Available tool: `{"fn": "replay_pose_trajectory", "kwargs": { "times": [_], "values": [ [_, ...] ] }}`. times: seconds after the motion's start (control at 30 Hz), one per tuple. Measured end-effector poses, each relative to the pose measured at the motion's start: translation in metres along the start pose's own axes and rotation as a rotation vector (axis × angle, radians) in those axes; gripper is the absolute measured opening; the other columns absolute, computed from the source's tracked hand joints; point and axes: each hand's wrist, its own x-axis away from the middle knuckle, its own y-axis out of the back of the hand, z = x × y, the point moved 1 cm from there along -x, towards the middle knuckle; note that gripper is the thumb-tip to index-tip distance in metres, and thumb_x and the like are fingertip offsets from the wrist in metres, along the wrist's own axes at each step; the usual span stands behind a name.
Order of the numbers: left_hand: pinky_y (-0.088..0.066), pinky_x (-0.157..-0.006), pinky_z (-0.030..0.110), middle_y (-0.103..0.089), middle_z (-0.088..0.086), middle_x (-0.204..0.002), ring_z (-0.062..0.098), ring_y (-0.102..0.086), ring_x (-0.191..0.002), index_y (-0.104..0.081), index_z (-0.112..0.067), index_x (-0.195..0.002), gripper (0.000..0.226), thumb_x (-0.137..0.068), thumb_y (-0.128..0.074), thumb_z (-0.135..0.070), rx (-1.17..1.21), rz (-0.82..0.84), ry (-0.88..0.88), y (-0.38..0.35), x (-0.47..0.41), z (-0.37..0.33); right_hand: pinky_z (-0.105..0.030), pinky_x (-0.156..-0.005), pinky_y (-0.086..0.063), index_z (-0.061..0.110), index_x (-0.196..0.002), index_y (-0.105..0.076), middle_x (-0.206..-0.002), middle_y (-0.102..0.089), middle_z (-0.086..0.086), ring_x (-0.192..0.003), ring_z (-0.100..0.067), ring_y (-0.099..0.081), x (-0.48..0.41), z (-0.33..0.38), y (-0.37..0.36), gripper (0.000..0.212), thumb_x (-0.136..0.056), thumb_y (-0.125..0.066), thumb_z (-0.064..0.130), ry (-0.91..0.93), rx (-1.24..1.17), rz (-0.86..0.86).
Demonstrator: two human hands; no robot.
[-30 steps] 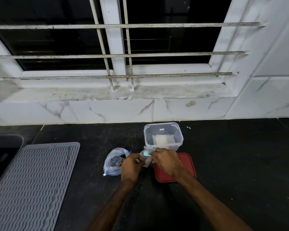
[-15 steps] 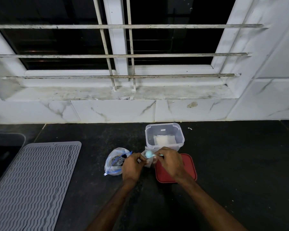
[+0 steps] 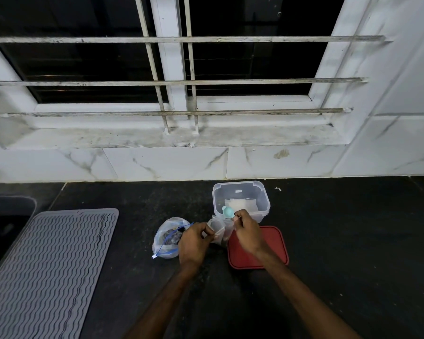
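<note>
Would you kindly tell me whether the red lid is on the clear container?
No, the red lid lies flat on the dark counter beside the clear container, which stands open.

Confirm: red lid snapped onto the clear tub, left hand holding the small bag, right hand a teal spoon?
No: the head view shows the red lid lying on the counter beside the open clear tub. The left hand does hold the small bag, the right hand the teal spoon.

We had both forearms bare as far as the picture showed them, slim and long, faintly lit from above. Our left grip (image 3: 192, 241) and right grip (image 3: 247, 232) were bare too, knuckles rounded.
</note>
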Motion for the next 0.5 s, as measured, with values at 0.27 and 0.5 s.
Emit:
{"fn": "replay_pose_trajectory", "kwargs": {
  "times": [0.27, 0.5],
  "values": [
    [-0.05, -0.07, 0.023, -0.061, -0.017, -0.089, 0.002, -0.06, -0.083, -0.065, -0.032, -0.082, 0.009, -0.084, -0.071, -0.026, -0.105, -0.024, -0.193, 0.003, 0.007, 0.007, -0.019, -0.061, -0.042, 0.017, -0.106, -0.065, -0.094, -0.07, 0.002, -0.081, -0.012, -0.064, -0.001, 0.007, -0.01, 0.037, -0.085, -0.064, 0.048, -0.022, 0.151, 0.191],
    [-0.054, -0.073, 0.031, -0.064, -0.005, -0.117, 0.015, -0.063, -0.094, -0.071, -0.028, -0.09, 0.032, -0.062, -0.086, -0.03, -0.623, -0.058, -0.642, 0.005, 0.011, 0.006, -0.018, -0.048, -0.036, 0.014, -0.088, -0.072, -0.077, -0.069, 0.003, -0.062, -0.009, -0.056, -0.003, 0.018, 0.001, 0.013, -0.082, -0.068, 0.025, -0.045, 0.284, 0.07]
  ]
}}
